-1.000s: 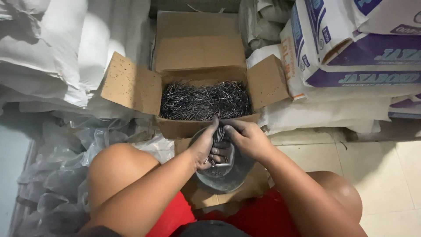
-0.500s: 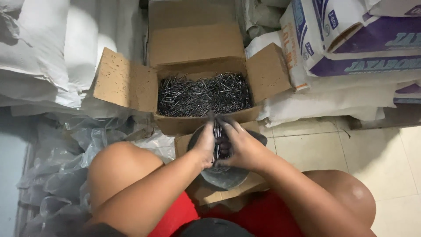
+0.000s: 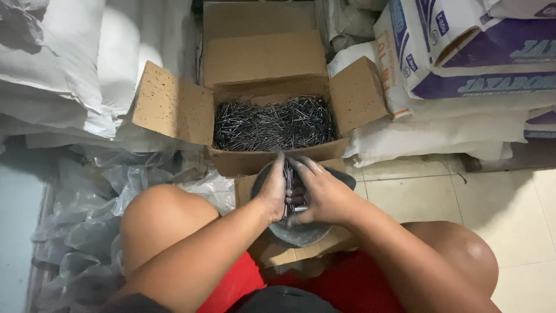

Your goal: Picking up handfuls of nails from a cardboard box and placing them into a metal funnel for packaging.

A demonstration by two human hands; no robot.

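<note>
Nails [image 3: 288,186] pressed between left hand [image 3: 273,192], right hand [image 3: 320,194]; over bowl [image 3: 301,232]

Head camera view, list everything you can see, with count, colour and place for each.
open brown cardboard box: one, brown, centre top, flaps spread
loose dark metal nails: a heap, dark grey, inside the box
bundle of dark nails: one, dark grey, pressed between both hands
round grey metal bowl: one, grey, under the hands
flat cardboard sheet: one, brown, under the bowl
white sacks: several, white, left
printed paper sacks: several, white and purple, right
clear plastic bags: a pile, lower left
tiled floor: pale, right
left hand: one, on bundle
right hand: one, on bundle
</note>
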